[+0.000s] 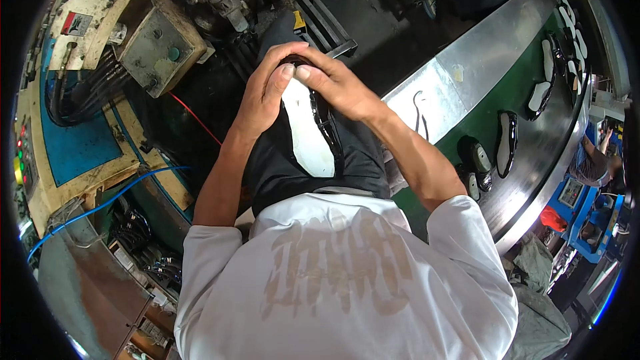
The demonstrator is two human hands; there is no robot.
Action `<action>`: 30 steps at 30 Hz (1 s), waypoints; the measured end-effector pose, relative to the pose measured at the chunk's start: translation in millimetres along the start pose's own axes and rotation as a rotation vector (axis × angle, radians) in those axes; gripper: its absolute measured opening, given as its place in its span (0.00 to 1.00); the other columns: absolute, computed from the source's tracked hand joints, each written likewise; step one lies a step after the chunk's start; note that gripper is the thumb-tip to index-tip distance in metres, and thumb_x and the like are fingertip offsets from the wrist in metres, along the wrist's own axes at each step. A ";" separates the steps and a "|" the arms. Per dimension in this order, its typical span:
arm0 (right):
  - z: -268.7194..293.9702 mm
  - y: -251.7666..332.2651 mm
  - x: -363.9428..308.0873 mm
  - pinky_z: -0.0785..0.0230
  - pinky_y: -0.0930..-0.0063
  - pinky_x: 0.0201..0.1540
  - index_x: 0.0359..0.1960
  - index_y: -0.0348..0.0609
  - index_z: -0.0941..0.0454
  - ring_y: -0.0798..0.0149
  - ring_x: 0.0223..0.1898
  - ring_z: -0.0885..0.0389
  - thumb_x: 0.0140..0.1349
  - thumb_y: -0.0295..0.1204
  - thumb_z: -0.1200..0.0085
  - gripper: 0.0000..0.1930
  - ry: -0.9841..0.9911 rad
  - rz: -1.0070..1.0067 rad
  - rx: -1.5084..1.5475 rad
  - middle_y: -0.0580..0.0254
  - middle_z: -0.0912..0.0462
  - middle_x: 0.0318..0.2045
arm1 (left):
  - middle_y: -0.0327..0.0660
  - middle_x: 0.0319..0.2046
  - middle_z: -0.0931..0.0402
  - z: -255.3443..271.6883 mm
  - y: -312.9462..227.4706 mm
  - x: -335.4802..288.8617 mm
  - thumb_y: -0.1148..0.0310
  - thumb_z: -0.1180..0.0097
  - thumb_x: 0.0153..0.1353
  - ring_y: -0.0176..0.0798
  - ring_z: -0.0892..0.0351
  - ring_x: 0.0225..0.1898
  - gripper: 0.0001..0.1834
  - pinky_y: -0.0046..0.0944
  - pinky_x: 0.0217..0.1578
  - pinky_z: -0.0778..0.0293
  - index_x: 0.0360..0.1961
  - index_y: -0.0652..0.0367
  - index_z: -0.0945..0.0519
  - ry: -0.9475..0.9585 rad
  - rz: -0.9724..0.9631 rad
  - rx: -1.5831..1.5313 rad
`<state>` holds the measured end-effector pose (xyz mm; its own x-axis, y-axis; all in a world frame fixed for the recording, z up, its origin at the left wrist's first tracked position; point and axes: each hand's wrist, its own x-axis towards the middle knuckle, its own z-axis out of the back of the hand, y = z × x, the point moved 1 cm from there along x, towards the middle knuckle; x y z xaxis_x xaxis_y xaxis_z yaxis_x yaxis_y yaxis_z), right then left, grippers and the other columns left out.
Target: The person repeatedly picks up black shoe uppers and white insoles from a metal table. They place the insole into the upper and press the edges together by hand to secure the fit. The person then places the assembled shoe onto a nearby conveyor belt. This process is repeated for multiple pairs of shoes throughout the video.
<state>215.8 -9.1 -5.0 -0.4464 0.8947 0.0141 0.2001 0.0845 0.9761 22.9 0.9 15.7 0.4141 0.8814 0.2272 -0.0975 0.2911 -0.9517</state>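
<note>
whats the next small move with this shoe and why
Probably press the thumbs along the black upper's edge toward the heel. Both hands, left hand and right hand, clamp the toe end of the shoe, sole side up on the lap, thumbs meeting at the white insole's tip. The heel end lies untouched.

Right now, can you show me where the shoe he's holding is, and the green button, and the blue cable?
shoe [308,135], head view, on its white insole.
green button [174,54], head view, on its round face.
blue cable [107,204], head view, mid-length of the cable.
</note>
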 end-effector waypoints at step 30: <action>15.6 -13.1 -9.4 0.53 0.59 0.84 0.85 0.43 0.48 0.54 0.83 0.44 0.69 0.41 0.28 0.51 0.106 -0.119 -0.018 0.49 0.39 0.81 | 0.48 0.68 0.22 -8.2 14.1 2.4 0.60 0.55 0.85 0.43 0.25 0.69 0.24 0.42 0.72 0.34 0.72 0.63 0.24 -0.060 0.124 -0.017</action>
<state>230.9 -11.7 -21.4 -0.5558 0.8275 -0.0796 0.1254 0.1781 0.9760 30.0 4.1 1.1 0.3451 0.9310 0.1186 -0.1291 0.1722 -0.9766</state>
